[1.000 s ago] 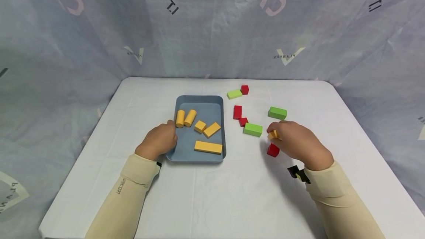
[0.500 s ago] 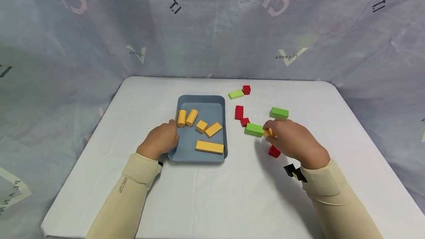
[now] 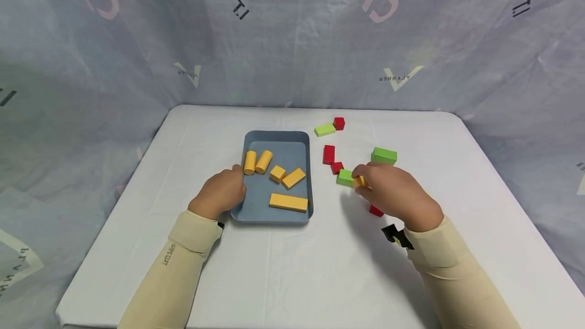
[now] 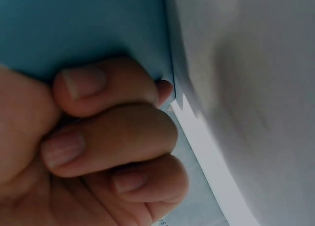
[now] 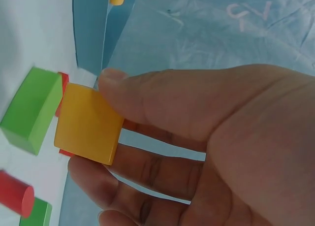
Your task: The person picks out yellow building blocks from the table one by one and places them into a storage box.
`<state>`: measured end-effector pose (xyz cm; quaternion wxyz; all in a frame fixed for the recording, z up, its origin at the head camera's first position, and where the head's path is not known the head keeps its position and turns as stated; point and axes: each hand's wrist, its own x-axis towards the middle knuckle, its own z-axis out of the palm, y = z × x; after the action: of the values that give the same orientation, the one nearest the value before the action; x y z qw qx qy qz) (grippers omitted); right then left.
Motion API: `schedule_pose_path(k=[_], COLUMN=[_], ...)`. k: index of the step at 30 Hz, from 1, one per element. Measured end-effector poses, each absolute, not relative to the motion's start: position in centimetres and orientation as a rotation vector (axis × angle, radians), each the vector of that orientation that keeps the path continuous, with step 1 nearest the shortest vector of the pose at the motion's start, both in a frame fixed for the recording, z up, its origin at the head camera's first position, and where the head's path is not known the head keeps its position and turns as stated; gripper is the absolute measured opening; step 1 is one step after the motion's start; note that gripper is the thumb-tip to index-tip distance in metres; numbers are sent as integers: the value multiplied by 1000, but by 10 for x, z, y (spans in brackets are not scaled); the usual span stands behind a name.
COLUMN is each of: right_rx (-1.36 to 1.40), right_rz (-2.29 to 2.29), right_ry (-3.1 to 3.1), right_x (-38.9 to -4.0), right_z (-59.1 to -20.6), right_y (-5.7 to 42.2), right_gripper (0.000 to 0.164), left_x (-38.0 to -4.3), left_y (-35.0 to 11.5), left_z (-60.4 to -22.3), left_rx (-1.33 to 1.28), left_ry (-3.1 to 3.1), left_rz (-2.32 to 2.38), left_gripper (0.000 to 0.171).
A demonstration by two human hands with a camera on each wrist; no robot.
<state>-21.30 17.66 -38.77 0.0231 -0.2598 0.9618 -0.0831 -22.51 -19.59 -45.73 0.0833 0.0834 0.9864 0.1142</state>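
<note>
My right hand (image 3: 395, 192) pinches a yellow block (image 5: 88, 123) between thumb and fingers. In the head view, only part of that block shows, overlapping a green block (image 3: 344, 177) on the table. My left hand (image 3: 219, 192) is at the left side of the blue-grey tray (image 3: 274, 218), its fingers (image 4: 115, 137) curled against the tray's wall. Inside the tray lie two yellow cylinders (image 3: 263, 162), a small yellow cube (image 3: 277, 173), a short yellow block (image 3: 293, 178) and a long yellow block (image 3: 288, 202).
Right of the tray, a red block (image 3: 329, 154) and a red cube (image 3: 337, 167) lie on the white table (image 3: 311, 278). Farther back are a light green block (image 3: 325, 130) and another red cube (image 3: 339, 124). A second green block (image 3: 384, 156) and a red cylinder (image 5: 17, 194) lie near my right hand.
My right hand has moved left toward the tray with the yellow block, from beside the green block to over its right end. The left hand and tray have stayed in place.
</note>
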Motion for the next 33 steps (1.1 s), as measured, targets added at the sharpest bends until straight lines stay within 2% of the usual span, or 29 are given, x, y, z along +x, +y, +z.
schedule_pose_path(k=[7,13,33], right_rx=[-848,-864,-954], right_rz=[-253,-244,-228], right_ry=[2985,2984,2983], right_x=[-213,-214,-213], right_z=[-384,-382,-376], right_y=[166,160,138], right_gripper=[30,29,34], left_x=[-225,-227,-226], left_y=[-196,-197,-197], left_z=[-456,-459,-459], left_rx=[262,282,265], left_ry=[2948,2965,2956], left_rz=[337,345,362], left_gripper=[38,36,22])
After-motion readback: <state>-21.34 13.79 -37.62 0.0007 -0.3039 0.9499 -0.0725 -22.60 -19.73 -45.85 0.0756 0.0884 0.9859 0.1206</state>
